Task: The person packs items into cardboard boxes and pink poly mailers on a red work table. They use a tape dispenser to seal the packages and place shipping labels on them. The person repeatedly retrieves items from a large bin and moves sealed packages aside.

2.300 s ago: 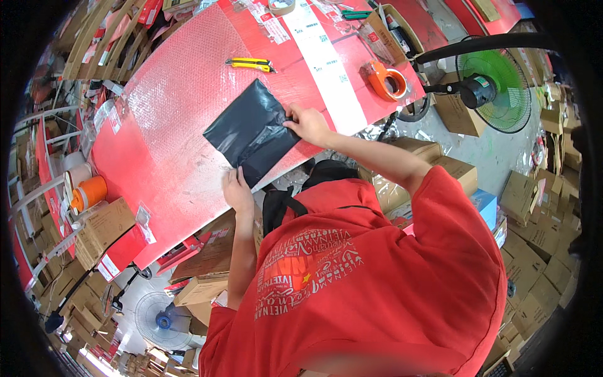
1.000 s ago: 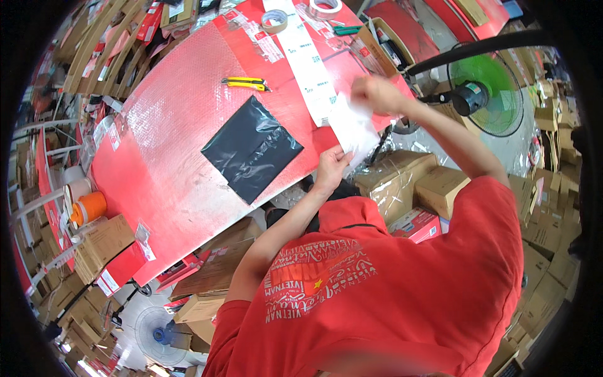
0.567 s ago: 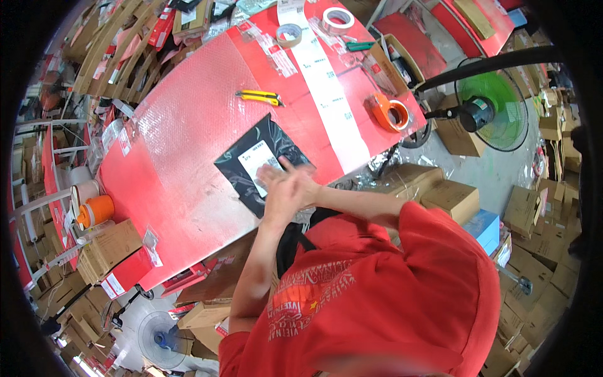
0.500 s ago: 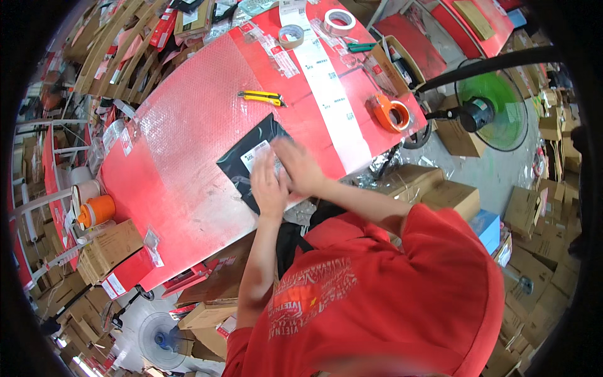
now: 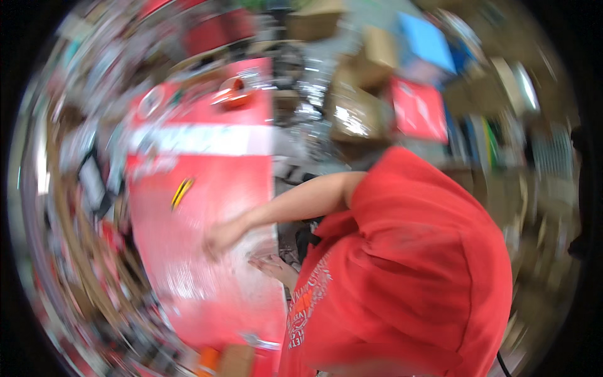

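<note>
The picture is smeared by motion. My right hand (image 5: pixel 221 239) is low over the red tabletop (image 5: pixel 201 286), its finger shape too blurred to tell. My left hand (image 5: pixel 270 264) is at the table's near edge, partly behind my body, with fingers stretched out. A yellow utility knife (image 5: pixel 182 191) lies beyond my right hand. I make out no black bag under either hand. A blurred black package with a white patch (image 5: pixel 93 178) is among the clutter left of the table.
A long white label strip (image 5: pixel 220 139) crosses the table, with an orange tape dispenser (image 5: pixel 233 97) and a white tape roll (image 5: pixel 152 100) beyond it. Cardboard boxes (image 5: pixel 355 113), a red box (image 5: pixel 418 107) and a blue box (image 5: pixel 424 47) stand to the right.
The view has swung round strongly. The labelled black bag that was under both hands is no longer beneath them. My hands have moved apart, the right one now above the bare tabletop.
</note>
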The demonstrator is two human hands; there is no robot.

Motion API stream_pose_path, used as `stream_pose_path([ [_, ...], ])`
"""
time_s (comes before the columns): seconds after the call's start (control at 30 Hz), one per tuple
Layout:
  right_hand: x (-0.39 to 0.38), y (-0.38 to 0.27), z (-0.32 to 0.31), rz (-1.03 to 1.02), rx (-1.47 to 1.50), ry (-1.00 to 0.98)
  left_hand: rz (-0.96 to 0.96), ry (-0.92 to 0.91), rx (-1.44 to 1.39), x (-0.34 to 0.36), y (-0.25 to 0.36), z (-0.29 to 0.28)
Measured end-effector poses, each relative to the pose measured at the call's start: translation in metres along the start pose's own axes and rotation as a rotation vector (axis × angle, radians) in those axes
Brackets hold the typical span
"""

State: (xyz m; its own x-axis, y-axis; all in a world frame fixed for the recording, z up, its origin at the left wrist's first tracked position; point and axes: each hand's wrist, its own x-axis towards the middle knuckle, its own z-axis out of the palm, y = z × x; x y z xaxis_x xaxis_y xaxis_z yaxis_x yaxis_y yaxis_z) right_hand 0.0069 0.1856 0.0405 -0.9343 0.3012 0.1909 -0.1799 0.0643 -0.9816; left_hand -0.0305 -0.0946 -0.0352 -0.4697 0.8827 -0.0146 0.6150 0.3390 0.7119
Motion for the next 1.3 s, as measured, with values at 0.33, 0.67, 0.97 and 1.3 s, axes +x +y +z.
stream_pose_path([
  [0.33, -0.505, -0.027, 0.172, 1.232, -0.600, 0.960, 0.505, -1.027, 0.192, 0.067, 0.074, 0.025],
  [0.67, -0.859, 0.054, 0.413, 1.759, 0.313, 2.127, 0.439, -1.603, 0.456, -0.056, 0.272, 0.201],
  [0.97, -1.127, 0.120, 0.408, 1.759, 0.274, 2.306, -0.004, -1.646, 0.906, -0.082, 0.278, 0.226],
  [1.3, -0.848, 0.127, 0.420, 1.336, 0.825, 2.113, -0.084, -1.538, 0.956, -0.122, 0.332, 0.253],
])
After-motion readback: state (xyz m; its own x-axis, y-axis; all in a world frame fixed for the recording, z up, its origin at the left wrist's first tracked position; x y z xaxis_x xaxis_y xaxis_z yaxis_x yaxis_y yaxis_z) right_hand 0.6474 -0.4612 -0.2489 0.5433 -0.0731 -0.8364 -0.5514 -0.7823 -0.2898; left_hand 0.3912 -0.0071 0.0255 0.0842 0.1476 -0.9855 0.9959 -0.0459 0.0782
